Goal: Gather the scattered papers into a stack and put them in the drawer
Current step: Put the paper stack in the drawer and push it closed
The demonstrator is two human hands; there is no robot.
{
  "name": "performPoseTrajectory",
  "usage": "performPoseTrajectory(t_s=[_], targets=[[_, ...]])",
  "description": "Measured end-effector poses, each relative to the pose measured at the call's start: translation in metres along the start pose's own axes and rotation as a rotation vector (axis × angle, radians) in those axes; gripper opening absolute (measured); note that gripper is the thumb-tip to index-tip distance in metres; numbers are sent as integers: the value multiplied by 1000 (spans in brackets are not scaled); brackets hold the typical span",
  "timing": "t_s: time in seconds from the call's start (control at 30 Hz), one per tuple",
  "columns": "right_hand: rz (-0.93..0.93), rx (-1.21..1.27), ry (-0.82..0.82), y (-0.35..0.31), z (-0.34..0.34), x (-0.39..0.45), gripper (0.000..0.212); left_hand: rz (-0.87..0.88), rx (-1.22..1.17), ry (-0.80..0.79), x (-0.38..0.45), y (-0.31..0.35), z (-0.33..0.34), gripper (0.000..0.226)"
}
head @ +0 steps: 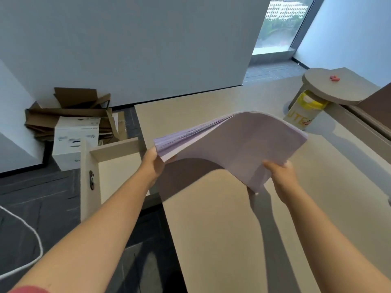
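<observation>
A thick stack of pale purple papers (239,142) hangs in the air above the beige desk (222,229), bowed upward in the middle. My left hand (154,163) grips the stack's left edge and my right hand (279,172) grips its near right corner. To the left of the desk stands the drawer (114,172), pulled out and open, its pale inside showing nothing in it. My left hand and the stack's left edge are close to the drawer's right side.
Flattened cardboard (72,111) and a white box (74,138) lie on the dark floor behind the drawer. A yellow-lidded canister (304,111) stands under a round shelf (336,85) at the desk's far right. A white cable (25,246) curves across the floor at left.
</observation>
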State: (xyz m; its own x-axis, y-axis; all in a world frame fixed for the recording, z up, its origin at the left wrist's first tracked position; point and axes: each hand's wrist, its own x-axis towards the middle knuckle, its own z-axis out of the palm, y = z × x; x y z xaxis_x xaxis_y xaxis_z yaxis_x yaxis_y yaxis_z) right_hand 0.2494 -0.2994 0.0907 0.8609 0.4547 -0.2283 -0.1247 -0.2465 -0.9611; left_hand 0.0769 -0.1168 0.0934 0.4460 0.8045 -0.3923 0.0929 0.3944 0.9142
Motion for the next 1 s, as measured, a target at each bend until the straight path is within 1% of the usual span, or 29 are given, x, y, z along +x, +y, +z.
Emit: performPoseTrajectory(t_s=[0.07, 0.1, 0.2, 0.3, 0.37, 0.47, 0.57, 0.67, 0.7, 0.77, 0.83, 0.93, 1.0], targets=[[2, -6, 30, 1, 6, 2, 20, -14, 50, 59, 2, -4, 1, 45], [-12, -19, 35, 1, 11, 2, 19, -2, 89, 75, 3, -4, -2, 46], [-75, -92, 12, -9, 31, 2, 27, -1, 151, 125, 8, 3, -28, 39], [-92, -111, -71, -28, 67, 4, 20, -1, 60, 198, 17, 14, -74, 37], [-68, -111, -134, -37, 99, 7, 24, -21, 32, 202, 27, 16, -111, 39], [-26, -166, -223, -43, 153, 12, 28, -54, 139, 178, 42, 18, -162, 41], [12, -268, -312, -41, 207, 17, 27, -31, 206, 263, 56, 19, -209, 40], [0, -397, -332, -32, 249, 26, 25, -17, 235, 353, 67, 21, -246, 36], [-1, -434, -333, -28, 258, 29, 31, -13, 219, 381, 71, 20, -257, 36], [21, -515, -339, -20, 270, 34, 45, -20, 196, 446, 76, 18, -276, 35], [33, -590, -349, -13, 275, 38, 50, -37, 210, 512, 79, 12, -292, 35], [44, -780, -353, -3, 279, 43, 49, -83, 243, 580, 84, 0, -303, 33], [18, -906, -362, 2, 281, 43, 39, -115, 299, 607, 86, -5, -303, 32]])
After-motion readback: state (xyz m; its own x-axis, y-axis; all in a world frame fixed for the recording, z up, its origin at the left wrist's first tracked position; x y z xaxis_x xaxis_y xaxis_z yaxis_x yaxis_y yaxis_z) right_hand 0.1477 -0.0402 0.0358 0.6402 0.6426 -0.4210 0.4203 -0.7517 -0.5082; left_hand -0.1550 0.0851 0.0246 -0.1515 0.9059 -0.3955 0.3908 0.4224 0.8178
